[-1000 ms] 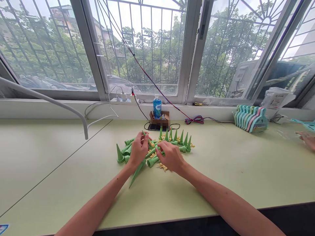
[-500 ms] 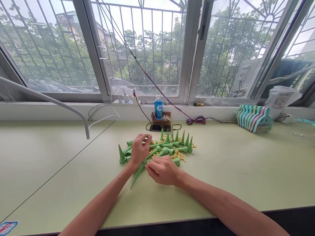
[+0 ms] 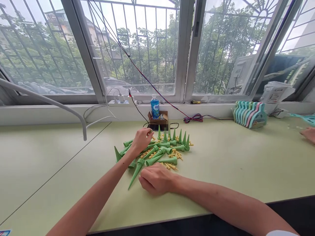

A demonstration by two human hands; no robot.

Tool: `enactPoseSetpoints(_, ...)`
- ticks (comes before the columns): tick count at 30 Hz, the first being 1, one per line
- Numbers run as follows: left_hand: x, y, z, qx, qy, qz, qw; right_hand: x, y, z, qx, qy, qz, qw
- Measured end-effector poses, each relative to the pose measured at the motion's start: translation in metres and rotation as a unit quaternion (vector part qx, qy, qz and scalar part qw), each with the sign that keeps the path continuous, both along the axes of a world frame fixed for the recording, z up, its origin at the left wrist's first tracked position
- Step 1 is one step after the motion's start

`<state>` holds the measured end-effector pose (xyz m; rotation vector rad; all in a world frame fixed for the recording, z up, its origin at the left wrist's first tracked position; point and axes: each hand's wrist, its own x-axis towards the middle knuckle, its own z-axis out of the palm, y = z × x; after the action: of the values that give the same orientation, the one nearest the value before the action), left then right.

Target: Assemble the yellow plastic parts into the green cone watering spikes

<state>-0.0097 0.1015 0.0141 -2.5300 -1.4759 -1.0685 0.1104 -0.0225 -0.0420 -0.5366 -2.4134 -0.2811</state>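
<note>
My left hand [image 3: 142, 141] reaches over the back of a pile of green plastic parts, thumb and fingers pinched. Whatever is between its fingertips is too small to make out. My right hand [image 3: 157, 178] rests closed on the table in front of the pile; its fingers curl under, hiding anything inside. Just left of it lies a green cone spike [image 3: 135, 175] with a ribbed cap, its point toward me. More green spikes [image 3: 157, 160] lie across the pile, with small yellow pieces [image 3: 176, 154] among them. Several green cones [image 3: 180, 137] stand upright behind.
A blue bottle [image 3: 155, 108] stands in a small cardboard box [image 3: 158, 121] at the back. Coiled cable [image 3: 194, 118] and a rack of pastel plastic pieces [image 3: 249, 114] are farther right. Another person's hand [image 3: 308, 133] shows at the right edge. A grey curved arm [image 3: 61, 105] juts in from the left.
My right hand has drawn back from the capped spike toward me. My left hand has moved slightly farther back over the pile. Another person's hand has appeared at the right edge.
</note>
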Motion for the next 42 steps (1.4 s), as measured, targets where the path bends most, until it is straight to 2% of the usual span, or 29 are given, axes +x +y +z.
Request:
enactPoseSetpoints(6, 0.010, 0.047, -0.005, -0.061, 0.010, 0.044, 0.997, -0.002, -0.001, 0.001, -0.002, 0.001, 0.018, 1.000)
enactPoseSetpoints(11, 0.011, 0.062, -0.014, -0.089, 0.018, 0.065, 0.994, -0.002, -0.001, -0.001, -0.008, -0.002, 0.031, 1.000)
enactPoseSetpoints(21, 0.006, 0.058, -0.010, -0.092, 0.032, 0.053, 0.994, -0.004, -0.002, -0.003, -0.007, -0.028, 0.047, 0.998)
enactPoseSetpoints(27, -0.006, 0.043, -0.019, -0.081, 0.031, 0.052, 0.995, -0.005, 0.000, -0.005, 0.003, -0.042, 0.048, 0.998)
enactPoseSetpoints(31, -0.010, 0.033, -0.026, -0.086, 0.069, 0.025, 0.994, -0.005, 0.003, -0.008, 0.012, -0.031, 0.054, 0.998)
enactPoseSetpoints(42, -0.013, 0.029, -0.024, -0.116, 0.132, -0.004, 0.985, -0.003, 0.002, -0.008, 0.011, -0.046, 0.049, 0.998)
